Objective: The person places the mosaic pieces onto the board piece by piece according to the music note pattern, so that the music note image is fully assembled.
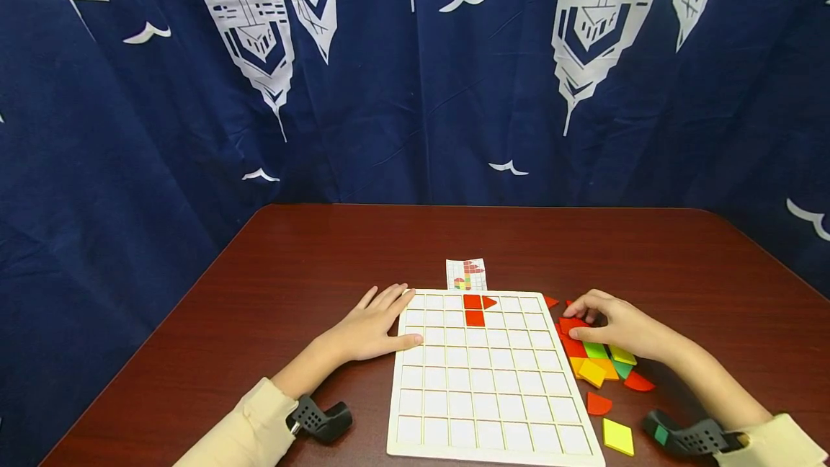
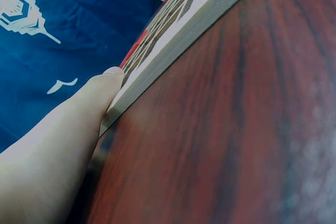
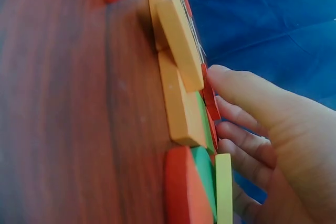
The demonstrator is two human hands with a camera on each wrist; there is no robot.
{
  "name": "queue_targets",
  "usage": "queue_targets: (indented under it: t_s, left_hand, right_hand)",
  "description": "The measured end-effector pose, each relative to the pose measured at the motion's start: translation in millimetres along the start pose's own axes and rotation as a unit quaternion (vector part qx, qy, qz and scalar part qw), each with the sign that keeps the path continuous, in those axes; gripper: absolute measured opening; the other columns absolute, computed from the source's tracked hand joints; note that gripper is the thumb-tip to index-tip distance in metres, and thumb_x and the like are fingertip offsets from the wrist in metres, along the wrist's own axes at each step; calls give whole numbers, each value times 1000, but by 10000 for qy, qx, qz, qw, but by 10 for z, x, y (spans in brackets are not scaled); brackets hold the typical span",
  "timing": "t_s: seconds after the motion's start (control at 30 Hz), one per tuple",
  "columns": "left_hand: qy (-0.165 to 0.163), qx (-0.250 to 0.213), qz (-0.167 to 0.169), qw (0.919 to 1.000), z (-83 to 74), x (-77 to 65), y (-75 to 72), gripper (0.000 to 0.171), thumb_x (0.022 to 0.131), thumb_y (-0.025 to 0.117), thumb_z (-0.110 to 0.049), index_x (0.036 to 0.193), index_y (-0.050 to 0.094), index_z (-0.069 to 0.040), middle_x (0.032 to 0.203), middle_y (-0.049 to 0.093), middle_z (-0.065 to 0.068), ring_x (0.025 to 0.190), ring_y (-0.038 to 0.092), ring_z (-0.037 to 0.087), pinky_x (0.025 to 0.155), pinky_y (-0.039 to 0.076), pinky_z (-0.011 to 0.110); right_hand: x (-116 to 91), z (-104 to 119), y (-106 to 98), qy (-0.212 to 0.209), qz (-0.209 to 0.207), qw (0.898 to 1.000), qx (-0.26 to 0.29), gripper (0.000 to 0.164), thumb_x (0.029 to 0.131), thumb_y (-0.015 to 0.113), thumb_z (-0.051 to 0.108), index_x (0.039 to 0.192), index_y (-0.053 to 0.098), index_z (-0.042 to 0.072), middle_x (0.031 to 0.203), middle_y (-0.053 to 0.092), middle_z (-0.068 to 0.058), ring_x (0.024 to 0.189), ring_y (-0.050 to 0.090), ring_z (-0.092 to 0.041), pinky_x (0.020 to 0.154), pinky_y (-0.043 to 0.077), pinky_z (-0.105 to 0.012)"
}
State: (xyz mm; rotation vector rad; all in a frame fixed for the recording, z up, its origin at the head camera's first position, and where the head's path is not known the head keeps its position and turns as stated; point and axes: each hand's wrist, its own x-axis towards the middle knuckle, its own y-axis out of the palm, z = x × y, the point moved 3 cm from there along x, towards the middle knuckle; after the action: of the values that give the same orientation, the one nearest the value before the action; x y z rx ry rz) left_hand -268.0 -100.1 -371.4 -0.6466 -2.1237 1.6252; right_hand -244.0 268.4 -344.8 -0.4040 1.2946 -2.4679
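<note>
A white gridded board (image 1: 489,380) lies on the table, bearing two red square tiles (image 1: 475,318) and a red pointed tile (image 1: 489,303) near its far edge. My left hand (image 1: 369,326) rests at the board's upper left edge, fingers spread and thumb (image 2: 113,77) on the rim. On the right, my right hand (image 1: 616,323) is over a pile of coloured wooden tiles. Its thumb and curled fingers pinch a red tile (image 3: 210,93) on top of the pile. Orange tiles (image 3: 181,103), a light green tile (image 1: 594,352) and a yellow tile (image 3: 223,187) lie close by.
A small printed card (image 1: 466,274) with a coloured grid pattern sticks out beyond the board's far edge. Nearer me, a red rounded tile (image 1: 598,403) and a yellow square tile (image 1: 618,437) lie apart, right of the board. A dark blue curtain (image 1: 415,92) hangs behind the table.
</note>
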Motion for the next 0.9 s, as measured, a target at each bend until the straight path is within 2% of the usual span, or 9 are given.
queue_targets:
  t_s: [0.23, 0.43, 0.57, 0.77, 0.9]
  left_hand:
    - [-21, -6, -2, 10000, 6, -1, -2, 84, 83, 37, -69, 147, 15, -20, 153, 16, 2, 142, 11, 16, 114, 3, 46]
    - [17, -17, 9, 10000, -10, -11, -14, 83, 84, 38, -68, 147, 16, -19, 153, 17, 4, 142, 12, 17, 114, 3, 47]
    - [27, 18, 9, 10000, -7, -3, -13, 83, 84, 38, -68, 147, 16, -19, 153, 17, 3, 142, 12, 16, 114, 3, 47]
    - [2, 3, -4, 10000, -6, -5, -12, 83, 83, 38, -68, 147, 16, -19, 153, 17, 3, 142, 12, 15, 114, 4, 46]
    - [-4, -40, 15, 10000, -19, -12, -24, 83, 84, 39, -67, 147, 16, -19, 153, 17, 4, 142, 12, 16, 114, 4, 46]
  right_hand:
    - [19, 23, -1, -138, 53, 9998, -107, 22, 82, 66, 30, 96, 59, 14, 90, 49, 1, 77, 42, -2, 61, 39, -18]
    - [20, 19, 17, 162, 219, 9993, 264, 27, 81, 68, 29, 96, 53, 12, 83, 51, -1, 74, 45, -3, 60, 41, -19]
    - [28, 35, 11, 218, 225, 9991, 300, 26, 82, 66, 27, 96, 52, 12, 81, 52, -1, 72, 47, -4, 59, 40, -19]
    - [40, 121, -5, 418, 253, 9980, 407, 25, 87, 60, 30, 102, 56, 10, 88, 58, -2, 74, 51, -3, 63, 45, -20]
    - [73, 229, 27, 476, 202, 9956, 780, 29, 88, 59, 28, 107, 57, 6, 90, 61, -5, 74, 56, -6, 63, 49, -22]
